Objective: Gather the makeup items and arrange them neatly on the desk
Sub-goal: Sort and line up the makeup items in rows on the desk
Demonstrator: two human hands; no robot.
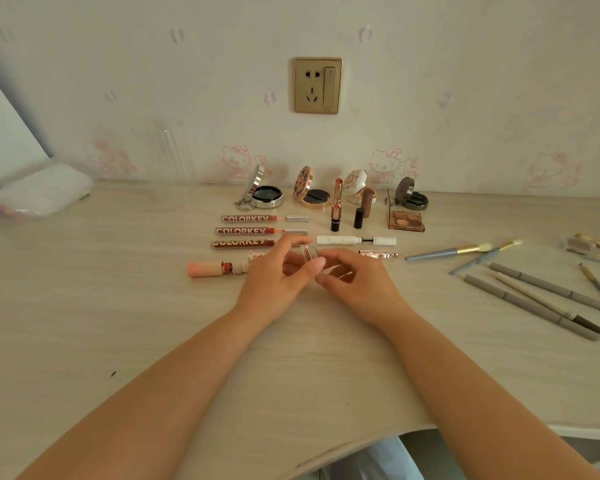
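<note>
both forearms run up from the bottom of the frame and meet at centre. there the left hand (278, 271) and right hand (355, 278) pinch one small clear item (309, 252) between curled fingertips, just above the desk (118, 341). what it is exactly i cannot tell; it looks like a transparent cap or little pot. the step in hand seems to be handling this piece before placing it, and the next move likely calls for setting it in line with the rows just behind.

those rows, mid-frame, hold three lip gloss tubes (246, 231), a pink tube (219, 268) and a white mascara (355, 240). at right, grey pencils (534, 299) and brushes (465, 251) lie loose and slanted, still unsorted. farther back, open compacts (265, 195) stand by the wall, with a socket (317, 85) at upper centre.
</note>
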